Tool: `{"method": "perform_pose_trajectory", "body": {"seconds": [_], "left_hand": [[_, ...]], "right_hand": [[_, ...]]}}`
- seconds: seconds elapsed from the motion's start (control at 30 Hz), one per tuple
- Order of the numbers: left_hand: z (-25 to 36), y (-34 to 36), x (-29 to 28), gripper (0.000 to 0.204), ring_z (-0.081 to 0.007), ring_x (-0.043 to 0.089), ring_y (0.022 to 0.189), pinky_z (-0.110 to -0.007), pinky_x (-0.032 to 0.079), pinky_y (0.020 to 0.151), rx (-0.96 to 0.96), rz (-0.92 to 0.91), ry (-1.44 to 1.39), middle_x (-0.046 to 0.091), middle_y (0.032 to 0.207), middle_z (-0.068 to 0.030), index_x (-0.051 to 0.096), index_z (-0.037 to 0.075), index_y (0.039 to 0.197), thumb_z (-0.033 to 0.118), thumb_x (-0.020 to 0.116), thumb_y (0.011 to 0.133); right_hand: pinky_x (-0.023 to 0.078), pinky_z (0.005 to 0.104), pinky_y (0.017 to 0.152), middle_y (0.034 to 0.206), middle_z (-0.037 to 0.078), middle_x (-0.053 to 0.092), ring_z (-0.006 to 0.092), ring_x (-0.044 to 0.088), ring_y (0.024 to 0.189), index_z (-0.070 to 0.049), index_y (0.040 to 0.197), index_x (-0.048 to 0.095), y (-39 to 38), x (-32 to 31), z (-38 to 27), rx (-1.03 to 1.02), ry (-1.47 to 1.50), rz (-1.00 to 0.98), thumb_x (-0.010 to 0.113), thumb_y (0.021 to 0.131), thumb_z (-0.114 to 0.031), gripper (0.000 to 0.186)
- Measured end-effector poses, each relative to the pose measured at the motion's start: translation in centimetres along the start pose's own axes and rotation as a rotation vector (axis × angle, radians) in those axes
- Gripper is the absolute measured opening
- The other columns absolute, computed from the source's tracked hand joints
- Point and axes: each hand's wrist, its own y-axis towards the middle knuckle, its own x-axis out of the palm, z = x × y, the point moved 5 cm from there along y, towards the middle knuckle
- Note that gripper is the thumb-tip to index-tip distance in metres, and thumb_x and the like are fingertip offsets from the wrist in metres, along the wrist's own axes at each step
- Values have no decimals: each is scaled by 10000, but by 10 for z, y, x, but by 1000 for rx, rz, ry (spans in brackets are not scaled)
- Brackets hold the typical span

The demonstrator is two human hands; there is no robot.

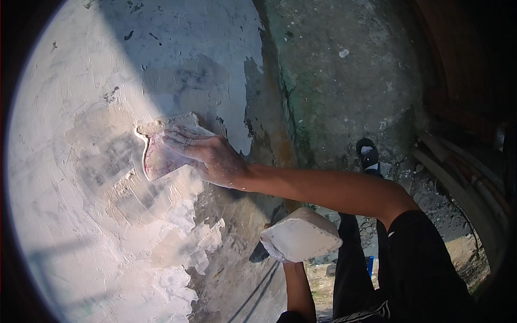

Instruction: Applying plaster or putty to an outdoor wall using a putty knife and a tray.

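My right hand (212,159), dusted with white, grips a wide flat scraper (161,161) with a pinkish face and putty-crusted edges, pressed against the wall (81,204) over patches of pale putty and bare grey plaster. Lower down, a pale, roughly square board (304,237), coated with white material, sits on my left hand, which is almost entirely hidden beneath it; my left forearm (296,290) rises to it from the lower edge.
A stained concrete floor (334,91) meets the wall along a greenish seam. My foot in a dark sandal (369,153) stands on it. Long curved boards or pipes (463,177) lie at the right, beside rubble. A small blue object (370,265) shows near my legs.
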Motion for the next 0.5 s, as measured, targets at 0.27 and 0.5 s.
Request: {"method": "perform_pose_trajectory", "body": {"seconds": [0.27,0.5], "left_hand": [[13,-1,-12,431,-262,597,975,-439,488,834,21,79,-132,596,1137,-83,522,173,1197,479,401,918],[18,-3,-28,442,-296,618,915,-476,523,749,47,65,-123,613,1088,-83,505,215,1198,525,410,897]], "right_hand": [[537,329,731,1033,128,638,276,650,853,-86,1097,614,-13,-30,0,25,47,0,567,695,74,436],[512,324,759,1045,174,605,331,612,907,-91,1159,584,11,-41,84,177,-154,185,550,720,78,472]]}}
